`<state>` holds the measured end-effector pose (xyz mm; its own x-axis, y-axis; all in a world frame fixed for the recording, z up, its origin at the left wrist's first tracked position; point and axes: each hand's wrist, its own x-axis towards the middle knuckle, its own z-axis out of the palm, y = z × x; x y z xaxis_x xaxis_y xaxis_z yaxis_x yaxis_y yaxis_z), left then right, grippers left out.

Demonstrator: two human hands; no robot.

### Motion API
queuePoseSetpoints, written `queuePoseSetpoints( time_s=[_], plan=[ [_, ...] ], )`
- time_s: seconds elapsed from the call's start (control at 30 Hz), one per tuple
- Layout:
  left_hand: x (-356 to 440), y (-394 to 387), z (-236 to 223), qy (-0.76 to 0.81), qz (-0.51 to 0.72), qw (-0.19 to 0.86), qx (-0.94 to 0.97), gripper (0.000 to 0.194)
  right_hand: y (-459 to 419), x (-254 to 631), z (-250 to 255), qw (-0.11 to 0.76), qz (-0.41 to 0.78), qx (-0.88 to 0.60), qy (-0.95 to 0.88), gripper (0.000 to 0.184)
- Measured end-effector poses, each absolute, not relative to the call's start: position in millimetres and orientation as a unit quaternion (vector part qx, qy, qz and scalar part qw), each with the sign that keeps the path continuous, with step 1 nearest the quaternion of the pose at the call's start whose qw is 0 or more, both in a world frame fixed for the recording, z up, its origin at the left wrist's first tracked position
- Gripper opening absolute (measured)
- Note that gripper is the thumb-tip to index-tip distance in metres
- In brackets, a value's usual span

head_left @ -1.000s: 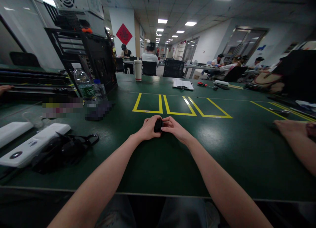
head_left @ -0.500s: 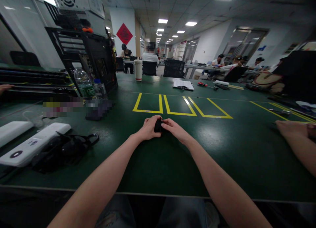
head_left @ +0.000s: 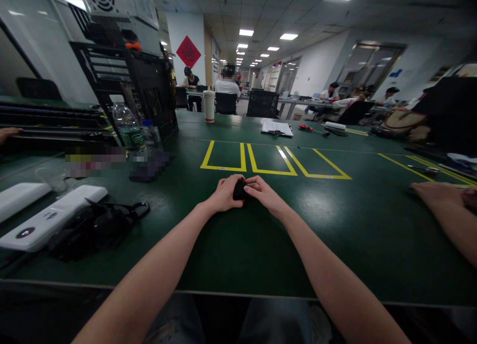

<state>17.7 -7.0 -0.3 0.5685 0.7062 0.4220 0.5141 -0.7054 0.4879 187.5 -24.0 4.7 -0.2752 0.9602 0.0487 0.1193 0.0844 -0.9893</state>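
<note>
A small dark, block-like black object (head_left: 239, 190) is held just above or on the green table; its exact kind I cannot make out. My left hand (head_left: 225, 194) is closed around it from the left, with the thumb on the near side and the fingers over the far side. From the right, my right hand (head_left: 263, 191) has its thumb and fingertips pinched at the object's right edge. Whatever lies between those fingertips is too small to see. Both forearms reach forward over the table edge.
Yellow tape frames (head_left: 267, 173) mark the table (head_left: 246, 249) beyond my hands. On the left are a white device (head_left: 55, 217), black straps (head_left: 97, 229), bottles (head_left: 128, 125) and an open computer case (head_left: 149, 95). A clipboard (head_left: 276, 128) and screwdriver (head_left: 306, 128) lie farther back. Another person's hand (head_left: 436, 195) rests at right.
The fingers of my right hand have shifted very slightly at the black object's edge. My left hand keeps its hold in the same place.
</note>
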Motion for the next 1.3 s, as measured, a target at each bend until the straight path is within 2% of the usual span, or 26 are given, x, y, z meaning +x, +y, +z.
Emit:
queuePoseSetpoints(
  time_s=[0.27, 0.4, 0.57, 0.83, 1.0, 1.13, 1.3],
  plan=[
    [17, -9, 4, 0.352, 0.299, 0.169, 0.871, 0.060, -24, 188, 7, 0.393, 0.514, -0.448, -0.617, 0.022],
    [17, -8, 2, 0.358, 0.299, 0.172, 0.868, 0.061, -30, 190, 12, 0.378, 0.541, -0.418, -0.625, 0.036],
    [17, -8, 1, 0.351, 0.301, 0.164, 0.871, 0.060, -27, 187, 9, 0.402, 0.522, -0.444, -0.608, 0.023],
    [18, -6, 0, 0.357, 0.302, 0.167, 0.868, 0.062, -25, 187, 9, 0.410, 0.529, -0.433, -0.604, 0.025],
    [17, -6, -1, 0.354, 0.303, 0.166, 0.869, 0.062, -31, 191, 15, 0.387, 0.559, -0.402, -0.613, 0.038],
    [18, -6, -1, 0.350, 0.308, 0.160, 0.870, 0.061, -29, 189, 11, 0.402, 0.536, -0.426, -0.608, 0.025],
    [17, -7, 0, 0.349, 0.303, 0.160, 0.872, 0.061, -23, 186, 5, 0.409, 0.519, -0.447, -0.603, 0.026]
  ],
)
